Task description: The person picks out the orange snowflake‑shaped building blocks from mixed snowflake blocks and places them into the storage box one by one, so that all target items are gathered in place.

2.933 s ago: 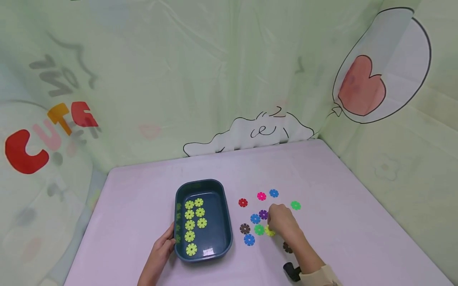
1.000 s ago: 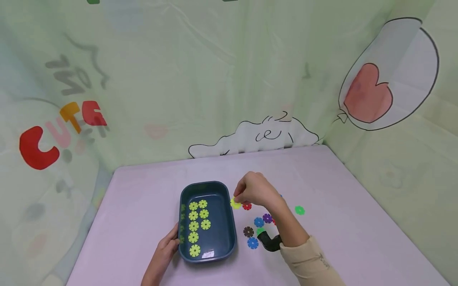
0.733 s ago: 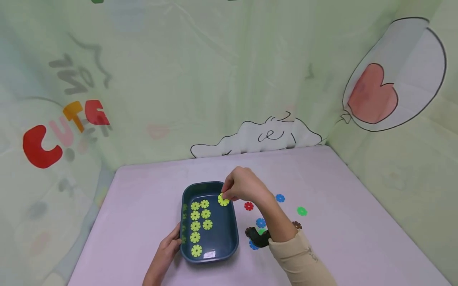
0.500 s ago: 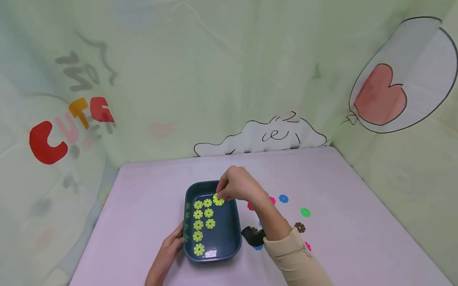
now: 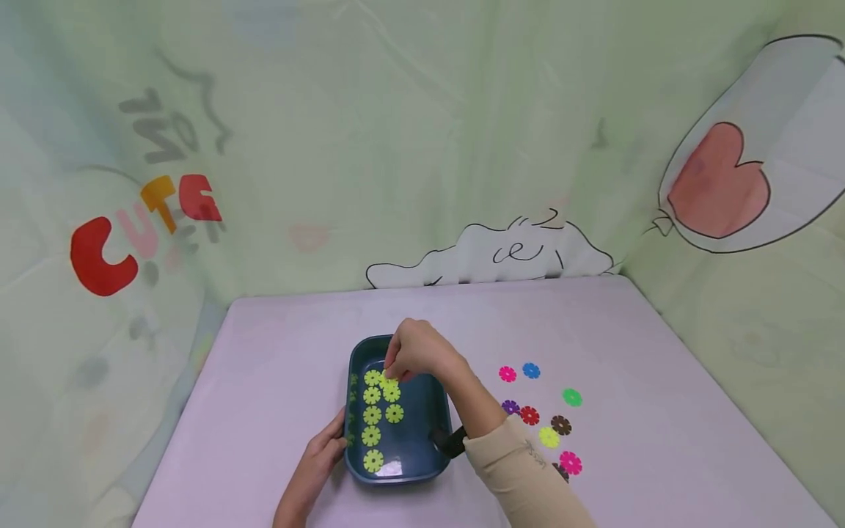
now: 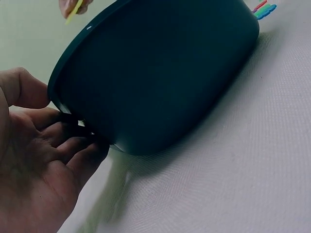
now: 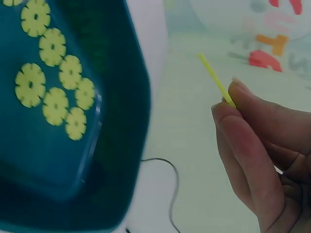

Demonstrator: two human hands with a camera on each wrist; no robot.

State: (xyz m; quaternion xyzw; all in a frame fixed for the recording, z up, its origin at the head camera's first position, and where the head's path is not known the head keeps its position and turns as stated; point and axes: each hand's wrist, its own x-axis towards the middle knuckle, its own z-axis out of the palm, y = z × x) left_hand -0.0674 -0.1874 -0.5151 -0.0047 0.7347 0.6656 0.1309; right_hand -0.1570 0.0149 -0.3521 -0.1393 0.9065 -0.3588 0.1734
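Observation:
My right hand (image 5: 419,348) pinches a yellow notched plastic disc (image 7: 216,80) between thumb and fingers, over the far end of a dark blue tray (image 5: 422,411). Edge-on, the held disc is also visible above the rim in the left wrist view. Inside the tray, several matching yellow discs (image 5: 372,415) lie flat in two columns toward the left side. My left hand (image 5: 323,451) holds the tray's left side. In the left wrist view its thumb (image 6: 29,90) lies at the rim and its fingers curl under it.
Loose discs are scattered right of the tray: pink (image 5: 507,374), blue (image 5: 531,370), green (image 5: 572,397), red (image 5: 529,416), brown (image 5: 561,425) and yellow (image 5: 549,437). My right forearm hides part of that area. A printed curtain (image 5: 330,147) stands behind the table.
My right hand has gone from among the loose discs leftward to over the tray, bringing a yellow disc with it. The left hand keeps its hold on the tray, and the head view has shifted slightly.

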